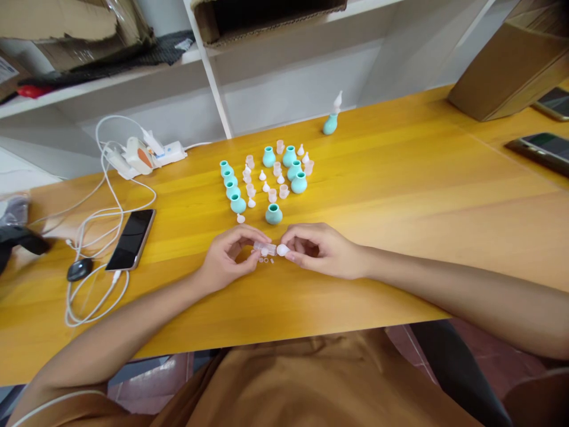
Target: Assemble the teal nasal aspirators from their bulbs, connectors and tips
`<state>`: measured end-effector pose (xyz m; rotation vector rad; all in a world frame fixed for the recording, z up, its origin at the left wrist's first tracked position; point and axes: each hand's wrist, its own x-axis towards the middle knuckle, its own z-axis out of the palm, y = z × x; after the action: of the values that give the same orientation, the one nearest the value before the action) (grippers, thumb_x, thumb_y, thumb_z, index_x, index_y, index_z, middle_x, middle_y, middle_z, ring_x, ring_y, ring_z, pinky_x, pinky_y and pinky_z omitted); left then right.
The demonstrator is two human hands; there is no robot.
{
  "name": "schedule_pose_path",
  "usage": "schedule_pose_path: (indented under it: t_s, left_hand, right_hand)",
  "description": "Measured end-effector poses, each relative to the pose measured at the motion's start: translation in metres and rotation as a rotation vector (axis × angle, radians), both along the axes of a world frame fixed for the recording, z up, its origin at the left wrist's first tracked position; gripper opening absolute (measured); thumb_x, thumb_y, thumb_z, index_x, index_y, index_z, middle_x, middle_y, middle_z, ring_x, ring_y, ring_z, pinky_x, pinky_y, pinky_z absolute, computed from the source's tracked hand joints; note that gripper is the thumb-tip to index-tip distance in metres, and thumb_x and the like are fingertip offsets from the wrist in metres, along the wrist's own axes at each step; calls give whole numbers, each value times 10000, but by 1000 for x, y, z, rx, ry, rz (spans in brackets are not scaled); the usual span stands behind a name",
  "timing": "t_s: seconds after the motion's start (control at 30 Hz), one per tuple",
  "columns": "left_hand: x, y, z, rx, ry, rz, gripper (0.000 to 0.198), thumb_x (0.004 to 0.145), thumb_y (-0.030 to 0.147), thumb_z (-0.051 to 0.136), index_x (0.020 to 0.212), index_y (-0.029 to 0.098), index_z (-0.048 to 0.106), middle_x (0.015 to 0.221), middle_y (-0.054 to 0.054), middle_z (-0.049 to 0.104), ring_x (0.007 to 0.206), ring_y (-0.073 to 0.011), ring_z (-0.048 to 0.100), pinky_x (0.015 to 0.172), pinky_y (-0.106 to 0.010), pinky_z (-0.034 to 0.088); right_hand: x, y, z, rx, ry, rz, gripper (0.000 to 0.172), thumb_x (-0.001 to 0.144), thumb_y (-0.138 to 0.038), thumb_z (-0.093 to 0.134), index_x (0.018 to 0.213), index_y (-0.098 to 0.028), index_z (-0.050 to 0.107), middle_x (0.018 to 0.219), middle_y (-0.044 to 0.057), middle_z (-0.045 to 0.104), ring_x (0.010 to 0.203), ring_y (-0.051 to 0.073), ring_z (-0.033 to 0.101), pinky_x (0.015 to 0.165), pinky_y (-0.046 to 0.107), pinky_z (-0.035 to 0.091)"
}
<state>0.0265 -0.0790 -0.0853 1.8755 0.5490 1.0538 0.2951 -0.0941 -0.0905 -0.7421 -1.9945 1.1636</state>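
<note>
The left hand (pixel 229 254) has a little clear cup (pixel 269 248) pinched in its grip. The right hand (pixel 326 249) pinches a round white top (pixel 282 250) just beside the cup, over the bench (pixel 377 207). Tiny bits (pixel 266 260) lie near them. Blue pots (pixel 274 215) stand past both hands.

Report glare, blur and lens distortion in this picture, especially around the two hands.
Head view: pale sheen on the wooden table, right of centre; head view: left hand and right hand read clearly, but tiny parts below the translucent piece look too soft to identify; head view: forearms seem stretched towards the edges, probably by a wide lens.
</note>
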Motion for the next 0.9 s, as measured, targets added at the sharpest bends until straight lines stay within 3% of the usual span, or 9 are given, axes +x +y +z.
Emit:
schedule_pose_path:
  t_s: [0.3,0.47,0.63,0.9]
  left_hand:
    - [-2,-3,1,122,140,72,266,901,107,811,1145,213,794,1103,-91,761,977,-170,761,832,-281,666]
    - [-2,-7,1,145,157,112,219,903,130,836,1101,204,782,1055,-75,771,932,-155,765,808,-267,662]
    - [-2,-9,4,254,222,113,213,885,171,881,1071,202,781,1027,-71,818,918,-162,784,821,-282,655]
    - [-1,-12,6,281,232,89,186,883,158,880,1037,189,781,992,-73,833,887,-161,803,807,-279,662]
  right_hand:
    - [-1,1,1,86,-19,18,212,1076,-372,662,1073,-162,694,721,-41,598,579,69,495,530,183,396]
    - [-2,0,-4,160,-19,-30,235,1041,-392,742,1117,-174,699,851,-4,699,659,86,579,594,196,446]
    - [-2,-3,-6,321,-89,-72,234,1048,-401,734,1044,-169,706,871,23,729,732,120,671,656,217,499]
    - [-3,-15,-2,620,-279,-121,289,1144,-381,546,1018,-152,669,940,77,751,731,156,698,680,272,552]
